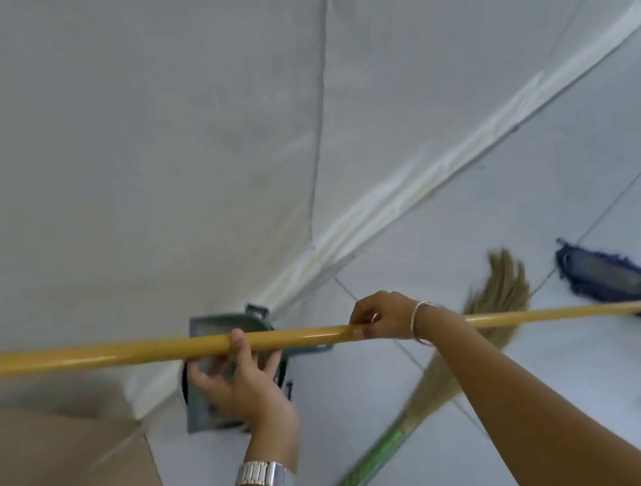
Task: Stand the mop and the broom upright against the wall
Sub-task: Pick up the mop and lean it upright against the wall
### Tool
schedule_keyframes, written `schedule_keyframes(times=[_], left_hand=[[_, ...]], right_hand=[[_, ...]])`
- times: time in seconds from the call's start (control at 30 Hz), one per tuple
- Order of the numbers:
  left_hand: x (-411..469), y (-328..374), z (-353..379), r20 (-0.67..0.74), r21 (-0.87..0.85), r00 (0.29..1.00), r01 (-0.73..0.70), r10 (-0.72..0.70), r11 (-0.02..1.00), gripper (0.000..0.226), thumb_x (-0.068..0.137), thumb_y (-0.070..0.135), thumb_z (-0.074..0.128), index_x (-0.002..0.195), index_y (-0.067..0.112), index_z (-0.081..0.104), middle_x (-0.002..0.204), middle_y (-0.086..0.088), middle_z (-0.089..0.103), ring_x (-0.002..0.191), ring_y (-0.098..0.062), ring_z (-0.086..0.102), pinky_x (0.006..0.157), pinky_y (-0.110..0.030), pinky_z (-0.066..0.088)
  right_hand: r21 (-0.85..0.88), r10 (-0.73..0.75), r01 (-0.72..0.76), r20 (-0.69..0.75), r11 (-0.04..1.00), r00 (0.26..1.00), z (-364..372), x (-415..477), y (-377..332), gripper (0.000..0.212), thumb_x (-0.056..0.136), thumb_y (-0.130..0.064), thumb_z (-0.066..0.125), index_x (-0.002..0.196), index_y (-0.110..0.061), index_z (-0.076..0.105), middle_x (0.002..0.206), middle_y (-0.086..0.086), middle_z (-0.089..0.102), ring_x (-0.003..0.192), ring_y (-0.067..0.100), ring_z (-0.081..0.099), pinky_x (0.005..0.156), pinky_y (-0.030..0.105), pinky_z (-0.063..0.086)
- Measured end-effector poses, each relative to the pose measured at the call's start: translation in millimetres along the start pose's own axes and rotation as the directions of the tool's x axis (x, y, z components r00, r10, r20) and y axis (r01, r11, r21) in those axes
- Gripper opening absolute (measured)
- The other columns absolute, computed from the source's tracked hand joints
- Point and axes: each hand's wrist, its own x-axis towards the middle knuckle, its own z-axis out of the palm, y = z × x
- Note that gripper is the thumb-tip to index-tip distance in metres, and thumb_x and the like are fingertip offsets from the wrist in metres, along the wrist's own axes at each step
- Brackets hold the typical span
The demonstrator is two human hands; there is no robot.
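Your left hand [247, 380] opens beneath the mop [625, 284]'s yellow handle, thumb touching it; your right hand [379, 319] grips that handle. The broom [444, 373] lies on the floor [578, 392] below your right arm. A grey dustpan [216, 331] sits against the wall [132, 145], crowding the skirting; bare floor lies rightward, around the blue mop head.

The mop [621, 285] handle and broom [382, 460] handle run off frame.
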Motion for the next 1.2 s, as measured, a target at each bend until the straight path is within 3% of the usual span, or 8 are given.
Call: schedule_keyframes(times=[0.13,0.3,0.43,0.53,0.77,0.9,1.0,1.2], left_hand=[[-37,123,71,0.137,-0.007,0.974,-0.181,0.180,0.983,0.051,0.084,0.013,0.066,0.127,0.023,0.040,0.115,-0.007,0.053,0.097,-0.030,0.065,0.059,-0.037,0.061],[-96,281,132,0.343,-0.006,0.853,-0.417,0.394,0.909,0.055,0.081,0.020,0.070,0.128,0.023,0.043,0.108,-0.003,0.059,0.085,-0.017,0.068,0.060,-0.042,0.061],[-144,376,162,0.481,-0.045,0.760,-0.478,0.438,0.877,0.056,0.079,0.020,0.072,0.129,0.024,0.046,0.098,0.002,0.059,0.088,-0.024,0.068,0.062,-0.046,0.060],[-175,425,176,0.625,-0.069,0.654,-0.498,0.427,0.864,0.056,0.081,0.017,0.070,0.131,0.023,0.046,0.094,0.005,0.059,0.092,-0.023,0.067,0.065,-0.045,0.060],[-231,475,184,0.845,-0.078,0.453,-0.425,0.286,0.902,0.033,0.084,0.012,0.064,0.116,0.017,0.055,0.093,0.000,0.061,0.096,-0.025,0.065,0.071,-0.040,0.060],[-256,476,177,0.875,-0.075,0.404,-0.429,0.265,0.900,0.024,0.084,0.015,0.065,0.106,0.018,0.057,0.092,-0.001,0.060,0.096,-0.025,0.065,0.074,-0.043,0.059],[-277,485,178,0.889,-0.093,0.364,-0.451,0.278,0.888,0.025,0.083,0.012,0.066,0.106,0.015,0.057,0.091,0.000,0.059,0.094,-0.026,0.066,0.070,-0.042,0.060],[-333,517,187,0.911,-0.167,0.258,-0.479,0.321,0.862,0.024,0.081,0.011,0.068,0.104,0.013,0.059,0.088,0.002,0.056,0.086,-0.021,0.065,0.066,-0.043,0.060]], right_hand=[[0.105,-0.068,0.086,-0.158,0.991,0.985,-87,-57,-73,0.024,0.086,-0.024,0.057,0.107,-0.016,0.064,0.103,0.003,0.061,0.096,0.017,0.053,0.086,0.027,0.042],[0.184,-0.160,0.220,-0.292,0.958,0.943,-177,-140,-164,0.025,0.087,-0.025,0.057,0.108,-0.016,0.065,0.111,0.008,0.065,0.102,0.021,0.057,0.095,0.034,0.046],[0.312,-0.196,0.327,-0.384,0.892,0.902,-220,-208,-217,0.007,0.086,-0.018,0.060,0.086,-0.023,0.065,0.090,0.008,0.062,0.082,0.018,0.058,0.074,0.029,0.049],[0.363,-0.206,0.391,-0.454,0.845,0.867,-242,-251,-239,0.009,0.084,-0.016,0.063,0.081,-0.025,0.062,0.086,0.006,0.060,0.082,0.021,0.059,0.077,0.039,0.052],[0.431,-0.192,0.475,-0.553,0.767,0.811,-254,-326,-256,0.013,0.081,-0.009,0.067,0.092,-0.014,0.064,0.080,0.007,0.058,0.084,0.024,0.062,0.085,0.047,0.053],[0.482,-0.165,0.521,-0.603,0.705,0.780,-242,-348,-248,0.015,0.082,-0.007,0.065,0.095,-0.014,0.068,0.083,0.012,0.054,0.083,0.023,0.058,0.073,0.028,0.053],[0.558,-0.099,0.547,-0.638,0.624,0.764,-242,-368,-240,0.021,0.078,-0.006,0.068,0.099,-0.010,0.069,0.092,0.013,0.064,0.085,0.023,0.066,0.063,0.018,0.056],[0.563,-0.112,0.578,-0.652,0.591,0.750,-266,-418,-245,0.021,0.073,-0.005,0.071,0.094,-0.010,0.072,0.098,0.017,0.068,0.087,0.024,0.070,0.066,0.029,0.058]])
